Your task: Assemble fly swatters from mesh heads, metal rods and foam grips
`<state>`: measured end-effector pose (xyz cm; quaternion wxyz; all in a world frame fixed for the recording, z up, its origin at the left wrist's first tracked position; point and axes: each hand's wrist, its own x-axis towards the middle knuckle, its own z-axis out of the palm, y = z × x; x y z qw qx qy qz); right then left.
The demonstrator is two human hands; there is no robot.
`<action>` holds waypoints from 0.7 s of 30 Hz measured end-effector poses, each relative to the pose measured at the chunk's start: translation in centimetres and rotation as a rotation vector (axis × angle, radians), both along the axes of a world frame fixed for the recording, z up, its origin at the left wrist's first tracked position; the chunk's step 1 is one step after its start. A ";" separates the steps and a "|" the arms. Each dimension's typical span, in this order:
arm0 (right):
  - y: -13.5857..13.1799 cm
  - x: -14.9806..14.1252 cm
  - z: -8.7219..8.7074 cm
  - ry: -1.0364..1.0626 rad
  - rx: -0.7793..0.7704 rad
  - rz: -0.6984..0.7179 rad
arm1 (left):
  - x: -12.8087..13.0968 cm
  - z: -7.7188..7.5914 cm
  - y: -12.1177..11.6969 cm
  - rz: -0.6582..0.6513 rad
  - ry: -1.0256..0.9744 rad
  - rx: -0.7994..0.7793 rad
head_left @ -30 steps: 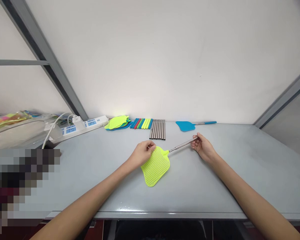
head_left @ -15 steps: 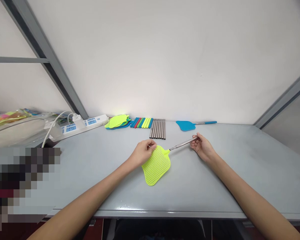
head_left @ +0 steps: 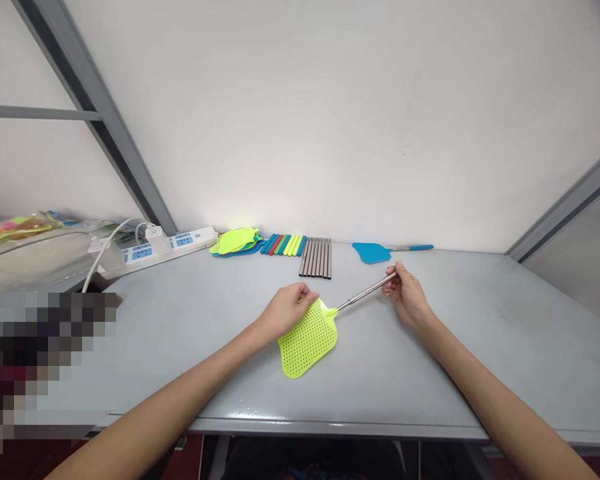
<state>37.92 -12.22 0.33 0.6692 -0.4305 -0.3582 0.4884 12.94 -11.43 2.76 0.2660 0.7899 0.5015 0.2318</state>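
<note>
A yellow-green fly swatter head [head_left: 309, 341], full of small holes, tilts over the grey table. My left hand [head_left: 289, 310] pinches its upper edge between thumb and fingers. From the right, my right hand [head_left: 405, 293] is closed on a silver metal telescopic rod [head_left: 367, 291]. The rod's thin end meets the neck of the swatter head; how deep it sits inside cannot be seen. Its thicker end disappears into my right fingers.
Along the wall lie stacked swatter heads [head_left: 237, 241], several coloured handle grips [head_left: 283, 245], a row of metal rods [head_left: 315, 259] and a blue fly swatter [head_left: 373, 252]. A white power strip [head_left: 193, 241] with plugs and plastic bags [head_left: 35, 247] occupy the left side.
The gap between rod tip and swatter neck has closed; they now meet. The swatter head has shifted slightly left and down. My right hand has moved only a little.
</note>
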 end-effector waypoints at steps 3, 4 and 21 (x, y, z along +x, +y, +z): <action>-0.1 0.0 0.3 -0.053 0.018 0.036 | 0.0 -0.1 -0.1 -0.019 0.004 0.019; -0.1 0.0 0.4 -0.065 0.017 0.046 | 0.0 -0.1 -0.1 -0.019 0.006 0.023; -0.3 0.0 0.9 -0.146 -0.022 0.106 | -0.4 -0.2 0.5 0.059 0.046 -0.007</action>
